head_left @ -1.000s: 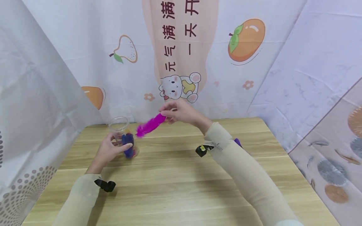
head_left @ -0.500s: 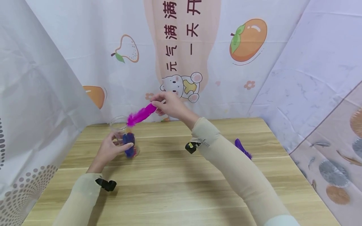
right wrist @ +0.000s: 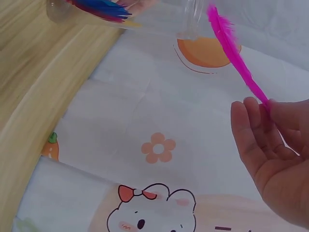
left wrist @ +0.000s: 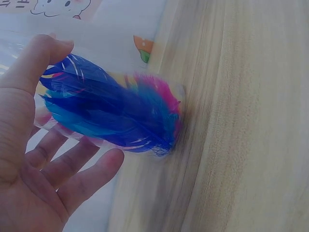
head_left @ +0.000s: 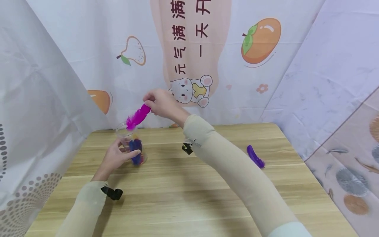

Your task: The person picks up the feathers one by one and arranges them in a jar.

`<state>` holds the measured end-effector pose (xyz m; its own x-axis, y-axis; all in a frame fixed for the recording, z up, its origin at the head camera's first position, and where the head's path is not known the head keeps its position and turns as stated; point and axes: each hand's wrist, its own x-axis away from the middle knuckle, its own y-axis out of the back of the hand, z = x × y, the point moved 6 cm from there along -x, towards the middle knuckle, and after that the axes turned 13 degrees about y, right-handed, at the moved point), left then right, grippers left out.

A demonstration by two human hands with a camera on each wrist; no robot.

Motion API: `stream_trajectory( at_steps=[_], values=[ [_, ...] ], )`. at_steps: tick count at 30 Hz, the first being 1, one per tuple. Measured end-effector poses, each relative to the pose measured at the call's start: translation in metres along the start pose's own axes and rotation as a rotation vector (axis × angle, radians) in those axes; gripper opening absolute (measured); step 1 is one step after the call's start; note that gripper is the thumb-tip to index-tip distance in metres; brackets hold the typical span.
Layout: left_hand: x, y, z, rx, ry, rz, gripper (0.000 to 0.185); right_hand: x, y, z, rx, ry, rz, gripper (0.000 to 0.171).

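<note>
A clear plastic jar [head_left: 130, 143] stands on the wooden table [head_left: 189, 194] at the back left, with several blue, pink and yellow feathers [left wrist: 116, 116] inside. My left hand [head_left: 116, 157] grips the jar's side, thumb and fingers curled round it [left wrist: 43, 125]. My right hand [head_left: 160, 102] pinches the quill end of a magenta feather [head_left: 137, 117] and holds it slanted down, its tip at the jar's mouth [right wrist: 193, 21]. In the right wrist view the magenta feather [right wrist: 234, 55] runs from my fingers [right wrist: 256, 130] to the jar's rim.
A purple feather [head_left: 255, 156] lies on the table to the right, beyond my right forearm. Printed cloth walls close in the table at the back, left and right. Black straps sit on both sleeves.
My right hand has carried the magenta feather up and to the left, from beside the jar to over its mouth. The left hand has stayed on the jar.
</note>
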<state>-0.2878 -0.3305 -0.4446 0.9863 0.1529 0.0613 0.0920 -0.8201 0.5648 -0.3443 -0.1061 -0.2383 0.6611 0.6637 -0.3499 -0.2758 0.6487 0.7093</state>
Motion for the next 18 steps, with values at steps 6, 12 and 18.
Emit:
stream_trajectory(
  at_steps=[6,12,18],
  values=[
    [-0.002,-0.001,0.0,0.018,-0.009,-0.005,0.076,-0.013,-0.003,0.015,0.213,0.095,0.031,0.022],
    [-0.004,-0.003,0.0,0.034,-0.013,0.008,0.077,-0.017,-0.011,0.022,0.274,0.134,0.045,0.021],
    [-0.001,-0.002,0.002,0.034,-0.001,-0.005,0.078,-0.019,-0.021,0.031,0.401,0.178,0.034,0.024]
  ],
)
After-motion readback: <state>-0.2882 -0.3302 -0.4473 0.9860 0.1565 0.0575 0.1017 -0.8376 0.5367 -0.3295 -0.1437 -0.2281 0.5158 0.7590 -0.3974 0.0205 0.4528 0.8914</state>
